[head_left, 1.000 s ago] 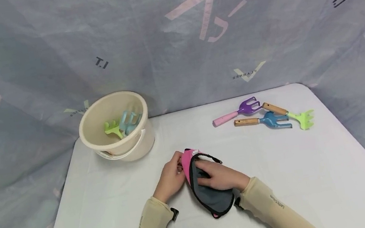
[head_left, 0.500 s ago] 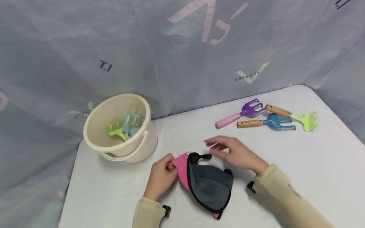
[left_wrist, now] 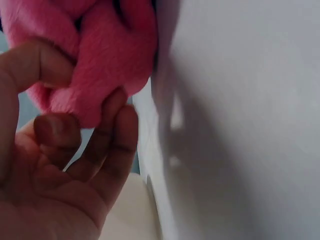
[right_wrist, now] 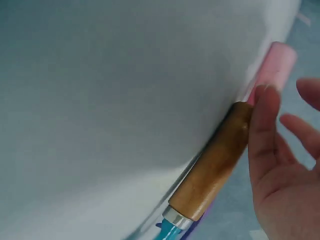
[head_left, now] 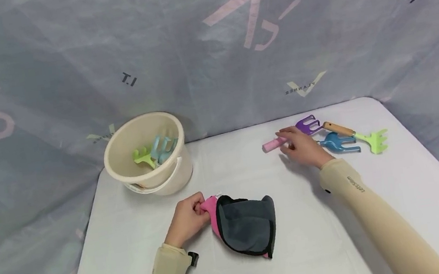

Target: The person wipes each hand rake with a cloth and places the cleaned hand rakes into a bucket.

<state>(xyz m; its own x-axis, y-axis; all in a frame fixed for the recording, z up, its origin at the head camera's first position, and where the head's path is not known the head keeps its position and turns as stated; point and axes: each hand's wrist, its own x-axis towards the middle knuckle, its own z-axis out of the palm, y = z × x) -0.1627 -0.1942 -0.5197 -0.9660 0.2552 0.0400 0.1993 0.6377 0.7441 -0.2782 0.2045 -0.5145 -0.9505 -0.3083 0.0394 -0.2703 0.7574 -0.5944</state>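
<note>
A pink pouch with black trim and a grey inside (head_left: pixel 246 224) lies with its mouth spread on the white table. My left hand (head_left: pixel 187 219) pinches its pink edge; in the left wrist view the fingers grip the plush fabric (left_wrist: pixel 107 55). My right hand (head_left: pixel 304 147) is over the pink handle (head_left: pixel 273 144) of the purple fork (head_left: pixel 307 125), fingers apart and loosely bent. In the right wrist view, a finger of the right hand (right_wrist: pixel 285 150) lies beside the wooden handle (right_wrist: pixel 212 162) and overlaps the pink handle (right_wrist: pixel 275 65); contact is unclear.
A cream bucket (head_left: pixel 116 166) at the back left holds a green rake (head_left: pixel 144 157) and a light blue fork (head_left: pixel 162 149). Beside my right hand lie a blue fork (head_left: pixel 336 142) and a green rake with a wooden handle (head_left: pixel 377 140). A grey curtain (head_left: pixel 192 66) hangs behind.
My right hand has come out of the pouch and moved right and away to the pink handle. The left hand has shifted slightly left, still pinching the pouch, whose mouth has spread wider.
</note>
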